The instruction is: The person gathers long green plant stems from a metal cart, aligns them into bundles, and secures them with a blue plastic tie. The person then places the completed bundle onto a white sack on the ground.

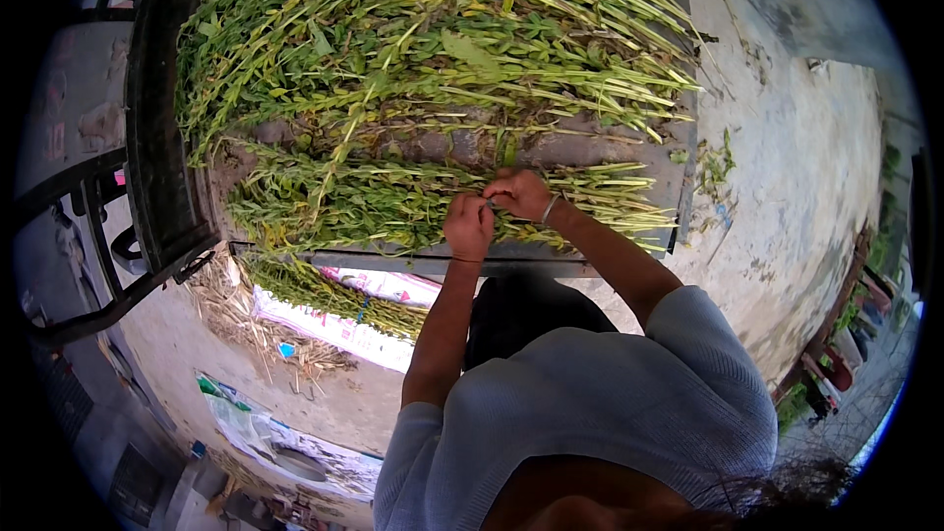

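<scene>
A bundle of leafy green stalks (379, 199) lies along the near edge of a flat metal bed, its cut ends to the right. Over its middle my two hands meet, thumbs and fingers pinched together. My left hand (469, 227) is closed, and my right hand (520, 196), with a pale bangle at the wrist, is closed close beside it. Something small and dark shows between the fingertips, too hidden to name. Just beyond the right hand a flat green strip (506, 148) lies on the bed. More leafy stalks (423, 49) are spread in a thick layer farther back.
The metal bed's near edge (413, 262) runs in front of me, with a black frame (93, 236) at its left. Below it, another bundle of stalks (324, 293) rests on printed sacking (379, 342), near dry husks (236, 310). Concrete floor (777, 187) spreads to the right.
</scene>
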A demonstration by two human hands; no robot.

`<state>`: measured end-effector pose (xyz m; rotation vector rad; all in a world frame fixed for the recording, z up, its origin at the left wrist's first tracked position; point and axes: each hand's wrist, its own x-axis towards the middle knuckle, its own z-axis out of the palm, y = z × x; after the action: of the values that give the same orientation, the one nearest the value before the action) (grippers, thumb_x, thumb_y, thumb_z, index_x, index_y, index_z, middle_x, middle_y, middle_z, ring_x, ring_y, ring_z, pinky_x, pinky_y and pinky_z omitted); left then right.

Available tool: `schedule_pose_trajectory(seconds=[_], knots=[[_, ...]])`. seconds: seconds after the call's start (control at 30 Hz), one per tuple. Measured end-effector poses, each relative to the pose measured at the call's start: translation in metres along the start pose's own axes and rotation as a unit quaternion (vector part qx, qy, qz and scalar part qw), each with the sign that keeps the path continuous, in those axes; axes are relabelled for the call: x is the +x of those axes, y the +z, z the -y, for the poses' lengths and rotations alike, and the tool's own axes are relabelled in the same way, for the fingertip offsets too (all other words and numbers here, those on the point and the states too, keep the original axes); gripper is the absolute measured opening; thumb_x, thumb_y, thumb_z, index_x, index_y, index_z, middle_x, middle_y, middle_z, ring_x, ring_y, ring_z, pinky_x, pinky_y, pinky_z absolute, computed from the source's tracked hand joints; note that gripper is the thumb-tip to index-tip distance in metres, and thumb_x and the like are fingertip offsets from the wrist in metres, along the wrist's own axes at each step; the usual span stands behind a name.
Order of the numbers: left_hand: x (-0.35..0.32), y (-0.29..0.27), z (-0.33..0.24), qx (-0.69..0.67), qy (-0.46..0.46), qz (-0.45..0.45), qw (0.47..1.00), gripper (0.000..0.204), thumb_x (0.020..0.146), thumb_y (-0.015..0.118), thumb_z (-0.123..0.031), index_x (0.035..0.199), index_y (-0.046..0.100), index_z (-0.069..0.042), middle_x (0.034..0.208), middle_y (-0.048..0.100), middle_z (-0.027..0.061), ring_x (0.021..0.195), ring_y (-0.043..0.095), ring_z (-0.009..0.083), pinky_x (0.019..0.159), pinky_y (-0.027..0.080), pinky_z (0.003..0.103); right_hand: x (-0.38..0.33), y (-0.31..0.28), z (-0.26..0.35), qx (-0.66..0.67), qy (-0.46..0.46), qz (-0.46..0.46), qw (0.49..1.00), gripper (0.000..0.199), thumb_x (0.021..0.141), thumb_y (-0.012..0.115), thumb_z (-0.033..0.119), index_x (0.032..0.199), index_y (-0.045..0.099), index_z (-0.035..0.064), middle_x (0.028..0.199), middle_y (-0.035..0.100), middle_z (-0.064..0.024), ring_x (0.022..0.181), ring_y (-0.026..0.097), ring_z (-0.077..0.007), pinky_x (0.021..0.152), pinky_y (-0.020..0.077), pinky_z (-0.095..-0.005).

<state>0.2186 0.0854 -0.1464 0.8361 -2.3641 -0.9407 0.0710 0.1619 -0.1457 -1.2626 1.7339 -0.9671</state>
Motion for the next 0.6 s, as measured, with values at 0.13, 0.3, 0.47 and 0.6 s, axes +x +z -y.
schedule_pose_trajectory(seconds=[0.13,0.3,0.47,0.6], knots=[[-0.005,0.001,0.003,-0.038,-0.014,-0.021,0.999,0.014,0.070,0.062,-0.003,0.082,0.055,-0.004,0.085,0.057,0.0114,0.072,0.057,0.0290,0.060,0.046,0.035,0.003,0.000,0.002,-0.044,-0.036,0.005,0.998,0.012,0.074,0.063,0.010,0.085,0.060,0.0083,0.075,0.054,-0.0092,0.068,0.057,-0.0294,0.058,0.0447,-0.0402],[-0.007,-0.004,-0.001,-0.069,-0.042,-0.018,0.997,0.013,0.069,0.064,0.000,0.079,0.057,-0.003,0.084,0.056,0.0106,0.072,0.056,0.0288,0.062,0.045,0.035,-0.003,0.010,0.006,-0.221,-0.079,-0.008,0.972,0.015,0.073,0.060,0.011,0.082,0.051,0.0044,0.073,0.051,-0.0118,0.061,0.056,-0.0309,0.050,0.0454,-0.0409],[-0.002,-0.014,-0.007,-0.052,0.007,0.004,0.999,0.015,0.066,0.068,-0.002,0.074,0.056,-0.003,0.082,0.054,0.0094,0.072,0.054,0.0284,0.062,0.044,0.036,0.010,-0.003,0.010,-0.326,-0.062,0.084,0.940,0.021,0.070,0.058,0.015,0.083,0.047,0.0023,0.072,0.052,-0.0137,0.056,0.055,-0.0316,0.045,0.0452,-0.0407],[-0.004,-0.020,-0.003,0.037,0.082,0.059,0.994,0.018,0.061,0.070,-0.005,0.066,0.053,-0.005,0.079,0.053,0.0075,0.070,0.053,0.0273,0.059,0.042,0.038,0.012,-0.001,0.006,-0.302,-0.028,0.045,0.952,0.020,0.068,0.057,0.012,0.082,0.047,0.0020,0.070,0.053,-0.0168,0.056,0.056,-0.0319,0.046,0.0454,-0.0415]])
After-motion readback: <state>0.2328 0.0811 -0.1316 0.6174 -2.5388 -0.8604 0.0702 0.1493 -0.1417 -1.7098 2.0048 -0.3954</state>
